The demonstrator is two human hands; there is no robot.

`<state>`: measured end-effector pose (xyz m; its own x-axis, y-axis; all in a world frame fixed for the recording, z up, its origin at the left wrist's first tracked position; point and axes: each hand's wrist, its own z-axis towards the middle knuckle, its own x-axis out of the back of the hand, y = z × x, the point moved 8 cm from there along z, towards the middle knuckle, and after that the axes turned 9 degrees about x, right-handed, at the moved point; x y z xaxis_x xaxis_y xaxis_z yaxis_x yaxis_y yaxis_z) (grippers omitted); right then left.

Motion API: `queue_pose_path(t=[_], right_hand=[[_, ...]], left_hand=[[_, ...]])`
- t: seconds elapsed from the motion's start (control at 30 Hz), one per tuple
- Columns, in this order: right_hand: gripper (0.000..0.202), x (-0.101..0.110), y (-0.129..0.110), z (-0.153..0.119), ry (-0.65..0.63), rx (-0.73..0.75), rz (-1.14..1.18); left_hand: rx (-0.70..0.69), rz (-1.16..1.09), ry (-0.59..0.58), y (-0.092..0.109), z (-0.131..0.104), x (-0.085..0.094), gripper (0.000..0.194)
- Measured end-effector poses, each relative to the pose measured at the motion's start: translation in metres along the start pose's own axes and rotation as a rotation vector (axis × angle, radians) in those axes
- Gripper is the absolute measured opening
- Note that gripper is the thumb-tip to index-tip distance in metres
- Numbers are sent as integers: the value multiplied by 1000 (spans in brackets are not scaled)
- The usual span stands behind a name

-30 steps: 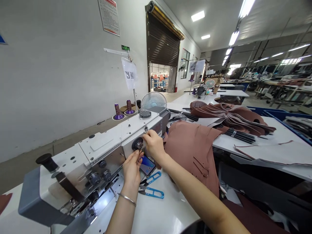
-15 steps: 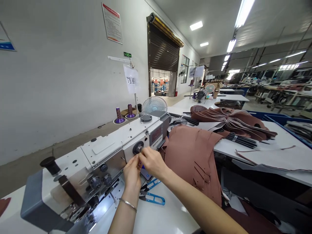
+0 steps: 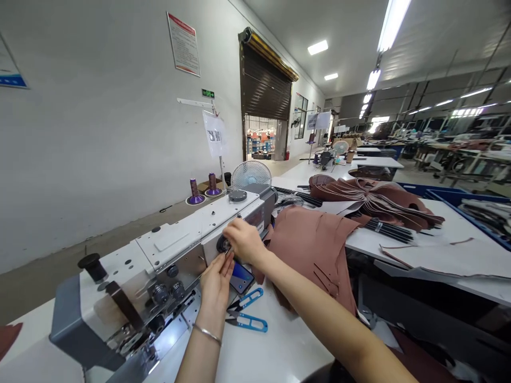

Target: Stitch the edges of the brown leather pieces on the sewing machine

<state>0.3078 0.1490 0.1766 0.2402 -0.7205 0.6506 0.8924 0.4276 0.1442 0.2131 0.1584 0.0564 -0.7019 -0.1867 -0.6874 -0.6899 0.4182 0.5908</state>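
A white and grey sewing machine (image 3: 191, 234) stretches across the left and middle. My left hand (image 3: 215, 276), with a metal bangle at the wrist, is closed in a pinch just below the round black winder (image 3: 222, 243) on its front; a small shiny bit shows at the fingertips, too small to name. My right hand (image 3: 244, 240) is bent over the winder, its fingers pressed together and partly covering it; what they grip is hidden. Two blue thread snips (image 3: 252, 322) and a phone (image 3: 241, 277) lie on the table just right of my left hand.
Brown leather pieces (image 3: 311, 244) are piled right of the machine. Behind it stand purple thread cones (image 3: 195, 198) and a fan (image 3: 251, 174). Black strips (image 3: 389, 230) and a blue bin (image 3: 471, 213) are farther right.
My right hand has risen up and slightly left over the winder, away from my left fingertips. More of the phone shows. The camera view has shifted slightly.
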Motion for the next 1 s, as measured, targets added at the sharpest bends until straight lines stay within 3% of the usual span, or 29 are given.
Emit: queue_pose_path(t=[0.13,0.27,0.47,0.57,0.7,0.83,0.93,1.0], right_hand=[[14,13,38,20,15,-210,-20],[11,21,42,39,-44,-178,23],[26,61,53,67,-28,-230,11],[27,54,48,46,-155,-279,12],[33,17,32,-6,-408,-311,25],[29,1,46,-39,-516,-339,-20],[18,-13,38,-66,-659,-212,58],[7,-28,6,-95,-780,-25,191]], left_hand=[[12,-6,-35,6,-7,0,19],[17,1,-55,7,-8,1,19],[23,14,-65,6,-10,3,17],[19,6,-66,6,-11,2,19],[30,18,-67,7,-11,1,21],[35,51,-86,11,-14,0,21],[19,135,-66,12,-16,2,18],[-15,208,-43,11,-17,4,14]])
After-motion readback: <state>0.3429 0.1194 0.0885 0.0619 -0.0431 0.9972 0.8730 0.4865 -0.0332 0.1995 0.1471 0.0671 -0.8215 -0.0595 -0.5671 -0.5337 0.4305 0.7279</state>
